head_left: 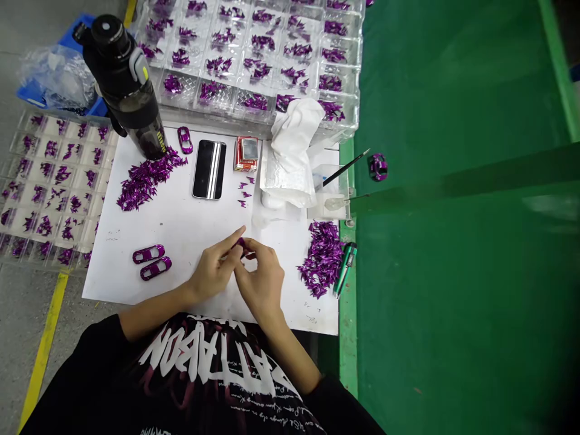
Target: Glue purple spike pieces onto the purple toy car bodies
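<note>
Both hands meet over the white sheet. My left hand [216, 267] and my right hand [261, 275] are closed, fingertips together, on a small glossy purple toy car body [240, 243], mostly hidden by the fingers. My left index finger points up past it. Left of my hands lie two more purple car bodies [156, 268] side by side. A heap of small pointed purple pieces [321, 258] sits right of my right hand, beside a green pen-like tool [345, 270]. Several loose purple pieces [244, 192] lie beyond my fingers.
Behind stand a black bottle [131, 90], a phone [209, 170], a small red box [246, 154], white tissue [290, 169] and a clear holder with a brush [344, 169]. Compartment trays [217, 112] with purple pieces stand behind and left. Another car [377, 167] lies on the green surface.
</note>
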### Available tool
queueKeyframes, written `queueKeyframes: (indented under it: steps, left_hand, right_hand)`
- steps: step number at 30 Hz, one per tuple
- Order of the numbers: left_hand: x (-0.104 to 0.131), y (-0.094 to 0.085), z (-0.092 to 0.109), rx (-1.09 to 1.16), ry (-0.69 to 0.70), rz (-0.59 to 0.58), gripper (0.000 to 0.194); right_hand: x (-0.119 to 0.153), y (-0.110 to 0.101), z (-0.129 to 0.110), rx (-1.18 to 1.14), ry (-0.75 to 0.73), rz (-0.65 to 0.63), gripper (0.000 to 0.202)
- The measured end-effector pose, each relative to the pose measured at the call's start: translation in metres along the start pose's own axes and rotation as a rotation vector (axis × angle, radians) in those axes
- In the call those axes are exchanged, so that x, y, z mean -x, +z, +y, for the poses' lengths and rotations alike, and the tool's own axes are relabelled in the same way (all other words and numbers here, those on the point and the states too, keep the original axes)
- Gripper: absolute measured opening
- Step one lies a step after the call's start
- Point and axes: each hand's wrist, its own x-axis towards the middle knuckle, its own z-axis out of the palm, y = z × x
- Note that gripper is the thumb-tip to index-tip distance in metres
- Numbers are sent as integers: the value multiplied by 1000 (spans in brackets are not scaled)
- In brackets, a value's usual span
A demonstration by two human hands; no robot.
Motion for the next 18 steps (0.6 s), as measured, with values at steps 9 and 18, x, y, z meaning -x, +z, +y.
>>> queueKeyframes:
  steps: [9,18]
  left_hand:
    - [121,-42,-6,-159,-396,-47,62]
    - [158,-33,-51,145,-530,49,5]
  right_hand:
    - [45,-43,-26,-636,486,-885,33]
    - [66,-17,-16,-336,497,-1117,31]
